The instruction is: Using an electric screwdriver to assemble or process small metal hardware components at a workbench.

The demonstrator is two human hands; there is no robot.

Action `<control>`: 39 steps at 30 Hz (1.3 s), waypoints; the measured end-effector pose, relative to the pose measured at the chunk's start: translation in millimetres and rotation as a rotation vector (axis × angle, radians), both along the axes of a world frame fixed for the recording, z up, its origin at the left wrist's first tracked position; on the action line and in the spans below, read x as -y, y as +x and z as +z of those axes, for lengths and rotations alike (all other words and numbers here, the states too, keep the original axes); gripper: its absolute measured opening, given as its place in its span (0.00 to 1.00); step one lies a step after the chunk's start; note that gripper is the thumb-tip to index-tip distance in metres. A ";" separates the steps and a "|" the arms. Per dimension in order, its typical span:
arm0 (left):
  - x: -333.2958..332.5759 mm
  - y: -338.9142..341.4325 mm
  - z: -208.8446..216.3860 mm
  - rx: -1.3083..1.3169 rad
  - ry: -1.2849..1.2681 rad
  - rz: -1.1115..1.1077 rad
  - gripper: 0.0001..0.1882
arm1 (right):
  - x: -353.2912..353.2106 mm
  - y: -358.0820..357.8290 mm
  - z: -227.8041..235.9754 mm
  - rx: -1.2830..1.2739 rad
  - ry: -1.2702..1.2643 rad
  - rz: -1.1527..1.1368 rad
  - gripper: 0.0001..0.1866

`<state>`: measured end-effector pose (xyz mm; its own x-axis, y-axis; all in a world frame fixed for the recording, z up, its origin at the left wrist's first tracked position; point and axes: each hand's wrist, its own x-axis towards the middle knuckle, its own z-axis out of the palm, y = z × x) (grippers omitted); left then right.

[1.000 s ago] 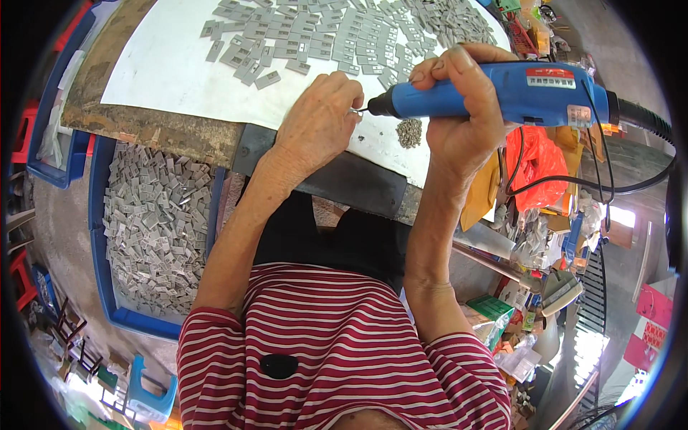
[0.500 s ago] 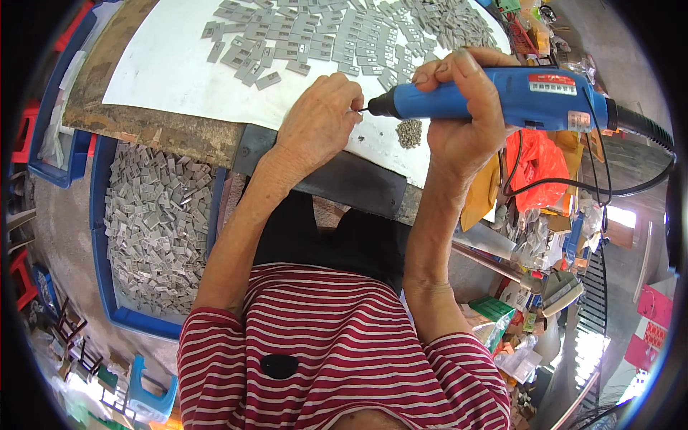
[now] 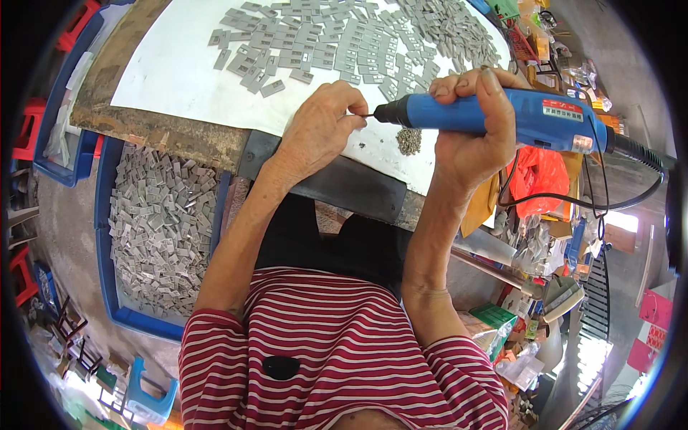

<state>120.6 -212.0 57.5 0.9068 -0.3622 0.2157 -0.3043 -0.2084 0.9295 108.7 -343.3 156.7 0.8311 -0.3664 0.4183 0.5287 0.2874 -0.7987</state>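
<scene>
Its rear swung slightly nearer the striped shirt (image 3: pixel 344 344) than before, the blue power driver (image 3: pixel 534 118) is gripped by the right hand (image 3: pixel 473 140) over the white sheet (image 3: pixel 193 82) — long axis nearly crosswise, bit (image 3: pixel 368 115) pointed leftward at the left hand (image 3: pixel 322 129), whose grip cannot be told.

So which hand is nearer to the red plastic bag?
Right. The right hand, gripping the blue power tool, is up and left of the red plastic bag in the picture; the left hand is farther left, over the white sheet.
</scene>
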 end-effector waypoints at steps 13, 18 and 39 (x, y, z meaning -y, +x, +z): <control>0.4 -0.6 -1.4 0.060 0.025 0.000 0.05 | -2.6 -2.2 1.4 -0.008 -0.033 -0.001 0.11; 0.1 -1.1 0.0 0.070 0.067 0.003 0.06 | -2.0 -1.9 0.6 -0.010 -0.037 0.011 0.12; 3.9 -0.1 -8.3 0.213 0.165 0.071 0.10 | -7.2 6.8 -3.5 -0.056 -0.231 0.017 0.10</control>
<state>120.5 -215.9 49.2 0.8718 -0.3450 0.3477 -0.4684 -0.3795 0.7979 115.5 -336.1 153.1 0.8605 -0.2519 0.4428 0.4786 0.1020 -0.8721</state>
